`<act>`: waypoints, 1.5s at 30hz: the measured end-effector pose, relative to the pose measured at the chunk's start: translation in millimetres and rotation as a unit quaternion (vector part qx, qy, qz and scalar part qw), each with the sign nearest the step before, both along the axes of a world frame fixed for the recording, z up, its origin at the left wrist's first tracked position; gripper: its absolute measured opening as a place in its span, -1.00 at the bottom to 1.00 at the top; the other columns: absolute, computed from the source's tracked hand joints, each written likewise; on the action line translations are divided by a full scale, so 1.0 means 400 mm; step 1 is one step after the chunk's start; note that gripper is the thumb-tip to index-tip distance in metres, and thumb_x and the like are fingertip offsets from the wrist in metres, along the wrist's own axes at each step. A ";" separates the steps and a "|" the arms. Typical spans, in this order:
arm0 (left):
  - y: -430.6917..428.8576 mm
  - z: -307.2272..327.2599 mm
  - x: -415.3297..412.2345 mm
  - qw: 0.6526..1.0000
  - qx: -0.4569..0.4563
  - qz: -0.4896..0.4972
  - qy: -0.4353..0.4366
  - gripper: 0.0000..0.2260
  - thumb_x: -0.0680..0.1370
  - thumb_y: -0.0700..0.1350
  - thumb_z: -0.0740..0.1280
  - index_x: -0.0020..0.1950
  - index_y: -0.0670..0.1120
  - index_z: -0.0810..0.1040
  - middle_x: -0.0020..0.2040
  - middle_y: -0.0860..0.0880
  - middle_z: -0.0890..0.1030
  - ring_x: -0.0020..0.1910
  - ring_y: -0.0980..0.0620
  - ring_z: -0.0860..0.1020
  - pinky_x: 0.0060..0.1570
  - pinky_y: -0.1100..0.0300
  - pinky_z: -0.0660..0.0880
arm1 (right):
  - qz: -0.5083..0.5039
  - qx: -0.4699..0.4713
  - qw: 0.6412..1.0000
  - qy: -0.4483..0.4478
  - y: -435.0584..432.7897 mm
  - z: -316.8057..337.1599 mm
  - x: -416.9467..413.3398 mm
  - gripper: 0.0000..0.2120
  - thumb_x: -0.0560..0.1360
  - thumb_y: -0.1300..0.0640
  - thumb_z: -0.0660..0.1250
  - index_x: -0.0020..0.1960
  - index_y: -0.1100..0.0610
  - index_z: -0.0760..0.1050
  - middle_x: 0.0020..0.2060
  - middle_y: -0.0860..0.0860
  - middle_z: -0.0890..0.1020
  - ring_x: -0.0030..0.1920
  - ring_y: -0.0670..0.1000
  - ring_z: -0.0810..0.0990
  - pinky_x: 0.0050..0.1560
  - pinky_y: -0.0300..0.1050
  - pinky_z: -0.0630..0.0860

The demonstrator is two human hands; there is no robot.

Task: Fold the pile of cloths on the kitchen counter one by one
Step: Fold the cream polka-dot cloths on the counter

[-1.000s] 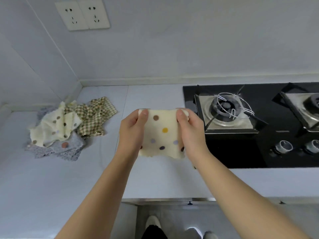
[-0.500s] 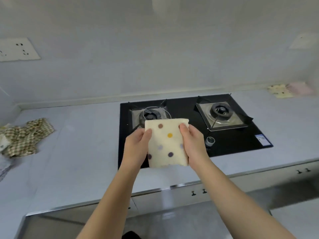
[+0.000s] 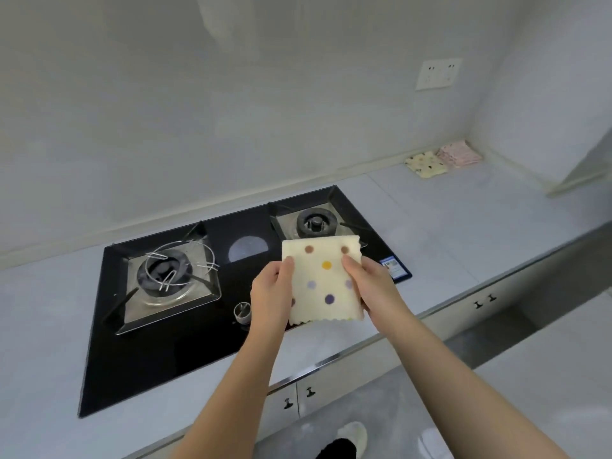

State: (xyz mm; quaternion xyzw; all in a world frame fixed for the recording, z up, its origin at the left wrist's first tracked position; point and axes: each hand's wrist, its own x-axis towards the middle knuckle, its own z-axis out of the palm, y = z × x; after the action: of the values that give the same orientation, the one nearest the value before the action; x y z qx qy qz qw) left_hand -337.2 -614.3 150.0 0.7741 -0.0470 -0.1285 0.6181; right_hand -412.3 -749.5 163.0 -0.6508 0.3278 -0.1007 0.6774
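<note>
head view: my left hand [image 3: 270,293] and right hand [image 3: 371,286] each pinch one side of the folded polka-dot cloth [image 3: 323,279], thumbs on top, holding it in the air over the gas hob's [image 3: 109,359] front right corner. i'd carry it flat, edges matched, to the folded cloths [image 3: 427,164] at two o'clock. the right burner [image 3: 313,223] sits close at twelve. the counter [image 3: 447,233] toward two gives room, and its front edge runs under my right forearm.
</note>
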 end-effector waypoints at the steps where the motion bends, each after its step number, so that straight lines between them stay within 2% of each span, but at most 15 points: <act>1: -0.054 -0.009 0.006 1.000 -0.004 -0.022 0.012 -0.72 0.62 -0.03 0.21 -0.21 -0.17 0.41 -0.31 -0.02 0.43 -0.39 0.08 0.38 -0.40 0.25 0.34 | -0.019 -0.011 1.000 0.000 -0.050 -0.010 -0.002 -0.81 0.60 0.01 0.23 -0.01 0.08 0.57 -0.08 0.05 0.68 -0.06 0.04 0.65 -0.06 -0.03 0.59; 3: -0.168 -0.032 0.014 0.999 0.008 -0.050 0.010 -0.77 0.61 -0.05 0.20 -0.21 -0.11 0.41 -0.29 -0.02 0.46 -0.36 0.07 0.40 -0.35 0.22 0.36 | -0.049 -0.048 0.998 0.012 -0.151 -0.034 0.002 -0.76 0.61 -0.01 0.21 -0.05 0.11 0.55 -0.12 0.06 0.67 -0.09 0.07 0.65 -0.04 0.04 0.59; 5: -0.279 -0.055 0.018 0.998 0.023 -0.054 -0.008 -0.80 0.63 -0.05 0.16 -0.14 -0.10 0.43 -0.25 -0.01 0.47 -0.32 0.09 0.42 -0.34 0.25 0.35 | -0.074 -0.114 0.990 0.021 -0.247 -0.055 0.009 -0.70 0.61 0.00 0.20 -0.15 0.20 0.47 -0.24 0.07 0.59 -0.20 0.08 0.58 -0.15 0.02 0.55; 9: -0.518 -0.081 0.038 0.995 0.045 -0.086 -0.033 -0.76 0.65 -0.01 0.13 -0.17 -0.07 0.37 -0.30 0.02 0.43 -0.36 0.09 0.36 -0.37 0.23 0.30 | -0.115 -0.193 0.973 0.048 -0.471 -0.077 0.023 -0.65 0.61 0.02 0.19 -0.28 0.18 0.28 -0.35 0.06 0.39 -0.33 0.01 0.38 -0.26 -0.10 0.32; 12: -0.680 -0.079 0.077 0.991 0.058 -0.113 -0.035 -0.76 0.64 -0.02 0.14 -0.17 -0.10 0.38 -0.30 0.01 0.44 -0.35 0.07 0.37 -0.38 0.23 0.30 | -0.110 -0.168 0.976 0.085 -0.646 -0.066 0.031 -0.65 0.60 0.00 0.19 -0.27 0.15 0.24 -0.34 0.07 0.36 -0.32 0.02 0.34 -0.29 -0.12 0.26; 15: -0.822 -0.074 0.129 0.987 0.066 -0.145 -0.012 -0.73 0.64 -0.02 0.14 -0.07 -0.19 0.46 -0.23 -0.04 0.51 -0.30 0.08 0.42 -0.36 0.29 0.34 | -0.107 -0.123 0.983 0.086 -0.785 -0.058 0.046 -0.68 0.59 0.01 0.21 -0.26 0.12 0.22 -0.37 0.03 0.33 -0.35 0.01 0.30 -0.36 -0.16 0.22; 18: -0.935 -0.081 0.174 0.981 0.061 -0.185 0.017 -0.74 0.64 -0.03 0.15 -0.08 -0.20 0.46 -0.24 -0.05 0.49 -0.29 0.04 0.43 -0.33 0.23 0.36 | -0.124 -0.079 0.986 0.076 -0.894 -0.061 0.066 -0.73 0.58 0.04 0.21 -0.21 0.13 0.24 -0.35 0.03 0.31 -0.34 0.01 0.28 -0.35 -0.16 0.22; 20: -1.002 -0.087 0.208 0.974 0.074 -0.212 0.024 -0.74 0.63 -0.04 0.16 -0.08 -0.20 0.48 -0.23 -0.08 0.51 -0.31 0.02 0.47 -0.31 0.14 0.45 | -0.133 -0.082 0.984 0.083 -0.966 -0.067 0.086 -0.75 0.58 0.07 0.20 -0.21 0.13 0.24 -0.34 0.04 0.32 -0.34 0.01 0.28 -0.35 -0.17 0.22; 23: -1.102 -0.103 0.261 0.970 0.063 -0.225 0.061 -0.74 0.60 -0.08 0.19 -0.02 -0.27 0.51 -0.20 -0.10 0.54 -0.31 -0.04 0.55 -0.20 -0.03 0.59 | -0.131 -0.089 0.983 0.096 -1.081 -0.088 0.132 -0.77 0.58 0.07 0.18 -0.20 0.13 0.25 -0.32 0.05 0.35 -0.34 0.01 0.32 -0.36 -0.18 0.23; 25: -1.174 -0.123 0.293 0.971 0.046 -0.219 0.087 -0.75 0.60 -0.10 0.20 0.00 -0.29 0.52 -0.17 -0.12 0.55 -0.28 -0.07 0.57 -0.22 -0.02 0.61 | -0.121 -0.095 0.983 0.104 -1.167 -0.108 0.175 -0.80 0.58 0.05 0.18 -0.17 0.13 0.30 -0.29 0.06 0.40 -0.29 0.03 0.38 -0.33 -0.15 0.28; 28: -1.295 -0.156 0.340 0.973 0.041 -0.191 0.119 -0.78 0.60 -0.08 0.21 0.06 -0.21 0.52 -0.11 -0.12 0.59 -0.26 -0.09 0.60 -0.30 0.09 0.61 | -0.108 -0.121 0.980 0.117 -1.306 -0.146 0.248 -0.78 0.58 0.04 0.17 -0.17 0.15 0.34 -0.30 0.04 0.44 -0.30 0.02 0.43 -0.29 -0.13 0.34; 33: -1.505 -0.217 0.424 0.979 0.098 -0.125 0.126 -0.85 0.61 -0.06 0.20 -0.06 -0.12 0.46 -0.16 -0.11 0.60 -0.35 -0.06 0.59 -0.19 -0.03 0.64 | -0.042 -0.184 0.973 0.132 -1.536 -0.221 0.402 -0.71 0.62 0.03 0.13 -0.23 0.14 0.36 -0.33 0.03 0.49 -0.30 0.01 0.46 -0.24 -0.11 0.37; 38: -1.700 -0.256 0.558 0.980 0.134 -0.054 0.137 -0.85 0.63 -0.09 0.13 -0.02 -0.12 0.43 -0.08 -0.11 0.56 -0.21 -0.11 0.62 -0.20 0.02 0.63 | 0.000 -0.240 0.964 0.118 -1.728 -0.292 0.591 -0.76 0.64 0.07 0.12 -0.11 0.17 0.41 -0.29 0.02 0.50 -0.29 -0.01 0.48 -0.36 -0.25 0.30; 42: -1.802 -0.294 0.644 0.976 0.166 -0.030 0.138 -0.84 0.63 -0.08 0.08 -0.01 -0.10 0.41 -0.17 -0.04 0.53 -0.31 -0.05 0.59 -0.15 0.01 0.62 | 0.017 -0.302 0.945 0.127 -1.827 -0.362 0.711 -0.77 0.65 0.08 0.10 -0.07 0.20 0.40 -0.21 0.10 0.50 -0.17 0.10 0.47 -0.19 -0.10 0.33; 45: -1.860 -0.323 0.692 0.972 0.187 -0.029 0.137 -0.82 0.64 -0.08 0.06 0.07 -0.13 0.40 -0.19 -0.03 0.51 -0.31 -0.03 0.58 -0.21 0.02 0.63 | 0.026 -0.368 0.918 0.147 -1.882 -0.402 0.769 -0.75 0.65 0.05 0.10 -0.04 0.19 0.42 -0.22 0.07 0.49 -0.15 0.11 0.49 -0.17 -0.07 0.32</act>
State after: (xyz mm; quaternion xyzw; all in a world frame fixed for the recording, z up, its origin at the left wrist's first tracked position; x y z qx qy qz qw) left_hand -60.2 -1358.1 20.8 0.8494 0.0408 -0.2580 0.4585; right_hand -104.5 -1502.5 2.0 -0.8699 0.3462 -0.0994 0.3368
